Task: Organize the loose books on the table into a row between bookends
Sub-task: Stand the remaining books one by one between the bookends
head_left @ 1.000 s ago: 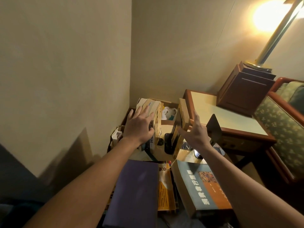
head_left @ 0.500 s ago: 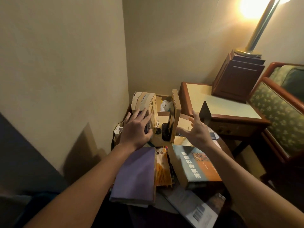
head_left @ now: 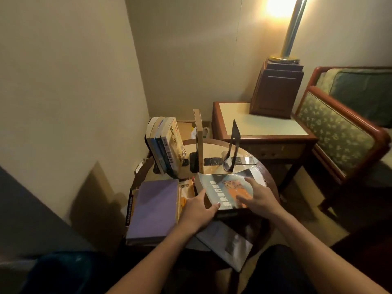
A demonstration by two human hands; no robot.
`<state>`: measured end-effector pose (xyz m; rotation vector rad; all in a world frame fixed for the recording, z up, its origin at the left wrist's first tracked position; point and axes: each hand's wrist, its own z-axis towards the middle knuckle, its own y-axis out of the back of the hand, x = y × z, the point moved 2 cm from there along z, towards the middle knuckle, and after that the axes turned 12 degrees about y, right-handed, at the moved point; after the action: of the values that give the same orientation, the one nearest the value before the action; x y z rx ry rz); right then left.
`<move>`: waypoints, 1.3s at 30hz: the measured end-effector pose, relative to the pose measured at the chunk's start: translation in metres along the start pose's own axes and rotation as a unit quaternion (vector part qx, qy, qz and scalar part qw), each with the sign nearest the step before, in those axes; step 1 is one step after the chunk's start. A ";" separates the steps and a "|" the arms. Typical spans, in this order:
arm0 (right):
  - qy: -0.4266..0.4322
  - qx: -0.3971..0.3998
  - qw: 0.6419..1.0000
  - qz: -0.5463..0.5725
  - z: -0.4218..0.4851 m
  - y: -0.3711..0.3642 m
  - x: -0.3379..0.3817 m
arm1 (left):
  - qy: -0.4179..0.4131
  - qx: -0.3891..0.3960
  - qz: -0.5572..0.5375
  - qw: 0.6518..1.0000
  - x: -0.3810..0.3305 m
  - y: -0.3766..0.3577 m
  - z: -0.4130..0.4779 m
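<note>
Since both hands have left the standing books (head_left: 164, 145), the left hand (head_left: 199, 209) touches a corner of the blue book (head_left: 224, 187) flat on the table (head_left: 214, 147). The right hand (head_left: 257, 198) lies spread on its cover, likely the next 1 up.

This one wide-angle view comes from a camera on the person's head, facing forward and steeply down onto the small round table (head_left: 214, 148). The table's near edge lies just below the picture's middle. The camera sits close, within arm's reach: both forearms (head_left: 161, 257) enter from the bottom edge, and the table's far edge backs into the corner of the walls (head_left: 63, 81).
</note>
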<state>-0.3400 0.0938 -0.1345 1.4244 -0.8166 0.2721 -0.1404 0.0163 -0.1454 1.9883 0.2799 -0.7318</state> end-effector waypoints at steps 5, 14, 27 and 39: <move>-0.050 0.037 0.997 -0.044 -0.004 -0.005 -0.044 | 0.038 0.010 -0.084 0.996 -0.007 -0.018 -0.003; -0.086 0.080 0.993 -0.009 -0.008 -0.015 -0.072 | 0.077 0.029 -0.197 0.977 -0.009 -0.037 0.006; -0.094 0.001 0.995 0.022 -0.012 -0.014 -0.052 | 0.023 -0.016 -0.227 0.974 -0.057 -0.005 0.000; -0.011 -0.012 0.982 0.186 -0.006 -0.029 0.001 | -0.150 -0.072 -0.042 0.985 -0.102 0.067 -0.018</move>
<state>-0.3193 0.0944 -0.1556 1.2476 -1.1001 0.5315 -0.1824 0.0078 -0.0294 1.7098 0.2291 -1.0233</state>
